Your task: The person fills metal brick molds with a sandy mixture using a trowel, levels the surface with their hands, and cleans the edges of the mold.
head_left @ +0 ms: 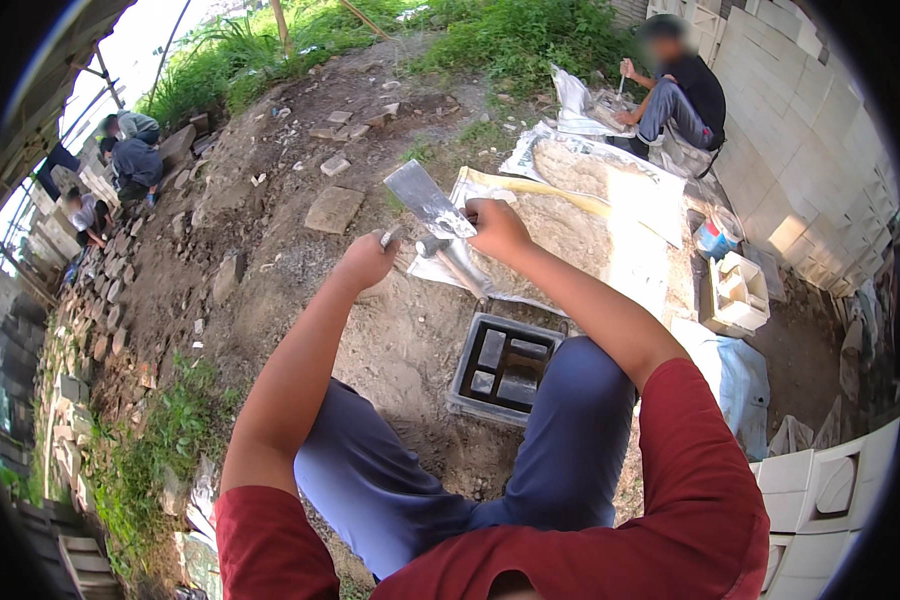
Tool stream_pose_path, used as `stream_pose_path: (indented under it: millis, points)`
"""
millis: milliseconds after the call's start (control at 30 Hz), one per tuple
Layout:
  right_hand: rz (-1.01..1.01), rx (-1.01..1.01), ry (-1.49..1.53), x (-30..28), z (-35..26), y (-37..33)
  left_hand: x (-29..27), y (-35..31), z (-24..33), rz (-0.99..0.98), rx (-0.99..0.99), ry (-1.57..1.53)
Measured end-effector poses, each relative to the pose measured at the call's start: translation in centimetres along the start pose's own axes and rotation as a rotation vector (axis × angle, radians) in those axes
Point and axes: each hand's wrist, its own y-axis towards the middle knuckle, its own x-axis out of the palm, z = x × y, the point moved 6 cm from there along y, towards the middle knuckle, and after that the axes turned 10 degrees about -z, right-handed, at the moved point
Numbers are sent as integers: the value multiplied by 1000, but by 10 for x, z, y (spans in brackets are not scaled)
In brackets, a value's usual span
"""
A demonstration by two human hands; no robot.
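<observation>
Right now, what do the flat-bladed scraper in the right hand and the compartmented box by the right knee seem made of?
Flat-bladed scraper: probably metal, dull grey; the thin, straight-edged blade suggests it, with pale smears near the hand.
Compartmented box: perhaps dark plastic, matte; its rounded corners hint at moulding, but painted metal remains possible.

An outdoor work yard (300,290), seen through my remote view.
I make out bare dirt (255,215), scattered stones (110,270), sand (565,235) spread on sacks (530,186), a pale block wall (795,150), green weeds (540,45), and a person (690,95) sitting low beside that wall.
</observation>
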Motion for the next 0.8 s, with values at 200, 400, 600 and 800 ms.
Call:
stream_pose_path:
  millis: [200, 400, 600, 800]
  points:
    - [-11, -63, -40, -3, -2, -4, -2, 12, 33, -28, -38, 172]
    - [-36, -190, -71, 5, -25, -4, -7, 2, 22, 39, -6, 181]
    - [-76, 173, -337, 13, 62, 5, -5, -5, 76, -15, 150, 342]
    - [197, -67, -11, -23, 36, -6, 6, -3, 83, -9, 150, 387]
